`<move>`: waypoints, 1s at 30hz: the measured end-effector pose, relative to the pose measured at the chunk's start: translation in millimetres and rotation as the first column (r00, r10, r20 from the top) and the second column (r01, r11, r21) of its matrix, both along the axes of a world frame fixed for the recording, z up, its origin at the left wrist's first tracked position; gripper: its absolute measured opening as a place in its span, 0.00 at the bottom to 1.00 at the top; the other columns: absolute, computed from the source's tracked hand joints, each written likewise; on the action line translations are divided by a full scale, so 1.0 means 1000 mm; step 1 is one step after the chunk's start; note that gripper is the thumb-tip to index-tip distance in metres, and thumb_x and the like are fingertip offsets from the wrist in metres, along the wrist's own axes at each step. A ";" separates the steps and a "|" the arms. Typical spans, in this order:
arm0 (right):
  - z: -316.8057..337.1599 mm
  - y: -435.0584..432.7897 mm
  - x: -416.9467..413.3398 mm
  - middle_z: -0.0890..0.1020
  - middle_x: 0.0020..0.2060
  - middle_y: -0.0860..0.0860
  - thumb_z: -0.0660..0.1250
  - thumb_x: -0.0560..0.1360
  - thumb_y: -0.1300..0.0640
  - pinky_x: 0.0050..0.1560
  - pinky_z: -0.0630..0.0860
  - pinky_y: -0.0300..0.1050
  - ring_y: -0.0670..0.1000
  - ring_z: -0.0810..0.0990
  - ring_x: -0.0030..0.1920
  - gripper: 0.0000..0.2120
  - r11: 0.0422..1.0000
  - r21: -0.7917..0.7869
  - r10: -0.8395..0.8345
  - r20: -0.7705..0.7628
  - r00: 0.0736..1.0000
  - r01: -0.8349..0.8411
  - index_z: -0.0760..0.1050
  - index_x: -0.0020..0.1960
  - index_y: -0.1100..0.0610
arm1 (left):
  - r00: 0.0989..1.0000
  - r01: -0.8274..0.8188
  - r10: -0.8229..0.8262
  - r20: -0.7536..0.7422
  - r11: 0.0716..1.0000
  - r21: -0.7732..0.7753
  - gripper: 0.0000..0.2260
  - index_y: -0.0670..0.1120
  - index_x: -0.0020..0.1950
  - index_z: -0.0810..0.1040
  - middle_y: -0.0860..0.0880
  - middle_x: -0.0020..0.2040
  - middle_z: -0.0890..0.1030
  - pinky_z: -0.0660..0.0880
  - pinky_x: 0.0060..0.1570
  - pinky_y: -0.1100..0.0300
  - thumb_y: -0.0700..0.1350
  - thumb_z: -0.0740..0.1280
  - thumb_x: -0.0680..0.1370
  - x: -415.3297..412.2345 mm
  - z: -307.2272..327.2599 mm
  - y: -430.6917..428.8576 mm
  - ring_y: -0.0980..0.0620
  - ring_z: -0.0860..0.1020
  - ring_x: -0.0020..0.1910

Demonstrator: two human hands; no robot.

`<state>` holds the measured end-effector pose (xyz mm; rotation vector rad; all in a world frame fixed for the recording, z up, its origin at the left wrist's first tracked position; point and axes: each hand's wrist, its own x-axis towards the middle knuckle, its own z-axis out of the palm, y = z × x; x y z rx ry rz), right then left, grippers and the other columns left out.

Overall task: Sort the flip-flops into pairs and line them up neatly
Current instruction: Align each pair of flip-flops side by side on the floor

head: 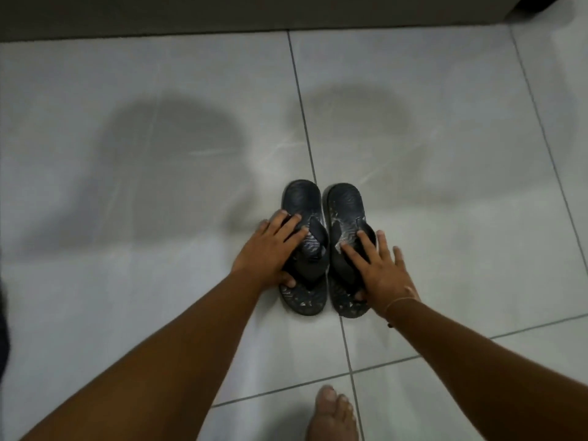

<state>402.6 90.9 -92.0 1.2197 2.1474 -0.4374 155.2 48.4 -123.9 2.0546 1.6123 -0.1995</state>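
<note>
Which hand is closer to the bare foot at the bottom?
The right hand. It rests on the right flip-flop, above the foot; the left hand sits farther left on the other flip-flop.

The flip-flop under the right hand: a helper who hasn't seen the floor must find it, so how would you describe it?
On the pale tiled floor, two dark patterned flip-flops lie side by side in the middle, a hand on each. The right flip-flop lies under the right hand, whose wrist wears a thin bracelet. Unlike the left flip-flop, it lies right of the dark grout line.
</note>
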 end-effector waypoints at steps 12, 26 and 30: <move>0.019 0.064 0.071 0.38 0.79 0.50 0.76 0.68 0.55 0.76 0.56 0.63 0.60 0.49 0.78 0.56 0.999 -0.014 0.051 0.026 0.998 -0.051 0.36 0.75 0.37 | 0.992 -0.098 0.093 0.090 0.994 0.052 0.49 0.52 0.78 0.52 0.48 0.80 0.49 0.48 0.76 0.43 0.65 0.73 0.65 0.092 -0.004 0.016 0.44 0.41 0.78; 0.035 0.065 0.080 0.39 0.79 0.53 0.76 0.68 0.51 0.74 0.55 0.68 0.65 0.48 0.77 0.55 0.999 0.009 0.039 0.081 0.996 -0.040 0.35 0.75 0.38 | 0.997 -0.068 0.067 0.029 0.996 0.059 0.49 0.52 0.78 0.49 0.46 0.81 0.47 0.46 0.75 0.39 0.67 0.72 0.66 0.105 0.014 0.024 0.42 0.40 0.78; 0.023 0.047 0.064 0.35 0.78 0.55 0.75 0.69 0.48 0.71 0.47 0.75 0.68 0.41 0.77 0.57 0.998 0.059 0.018 0.139 0.990 -0.026 0.30 0.74 0.40 | 0.995 -0.094 0.092 0.032 0.995 0.047 0.55 0.53 0.78 0.43 0.44 0.80 0.43 0.43 0.74 0.35 0.70 0.71 0.63 0.096 0.017 0.014 0.39 0.38 0.77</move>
